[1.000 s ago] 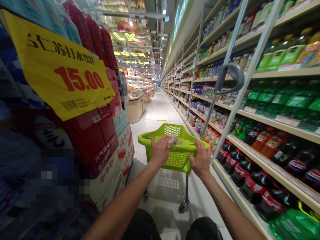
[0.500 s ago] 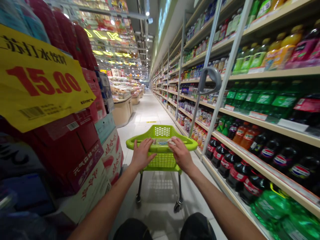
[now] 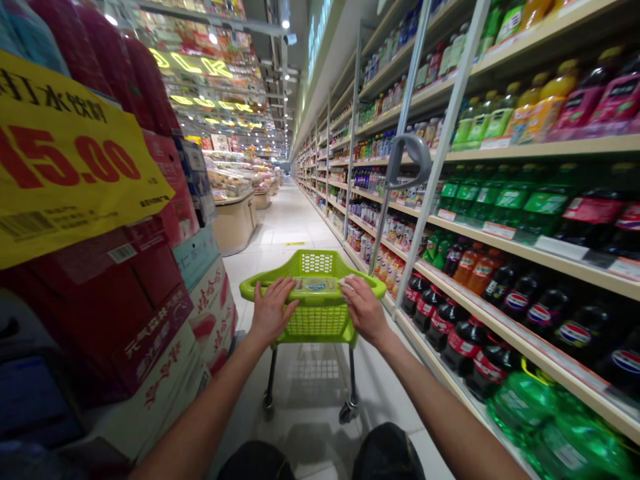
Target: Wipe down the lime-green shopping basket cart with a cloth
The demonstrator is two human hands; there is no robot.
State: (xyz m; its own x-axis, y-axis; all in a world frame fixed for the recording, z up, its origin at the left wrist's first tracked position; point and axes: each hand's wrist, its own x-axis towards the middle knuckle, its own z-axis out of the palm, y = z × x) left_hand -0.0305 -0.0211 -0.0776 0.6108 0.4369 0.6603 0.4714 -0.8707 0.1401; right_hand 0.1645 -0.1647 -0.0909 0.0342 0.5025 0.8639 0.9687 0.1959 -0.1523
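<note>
A small green plastic shopping cart (image 3: 316,325) stands in front of me, with grid walls and dark legs on wheels. My left hand (image 3: 270,312) rests over the left part of its handle bar, fingers curled on top and thumb pointing inward. My right hand (image 3: 365,309) grips the right part of the bar. Something white and crumpled, perhaps a tissue, shows at the right fingers. Between the hands, a label (image 3: 316,287) sits in the middle of the handle. What lies deep in the basket is hidden.
Shelves (image 3: 500,230) of soft drink bottles line the right side, with a grey loop handle (image 3: 410,162) on a pole before them. Stacked drink cartons (image 3: 150,313) with a yellow price sign (image 3: 75,157) stand close on the left. Ahead runs a tiled aisle (image 3: 287,220) past display counters (image 3: 235,223).
The price sign and cartons have slid left in view, and the shelves and cart have shifted slightly left too. Both hands keep their places on the handle.
</note>
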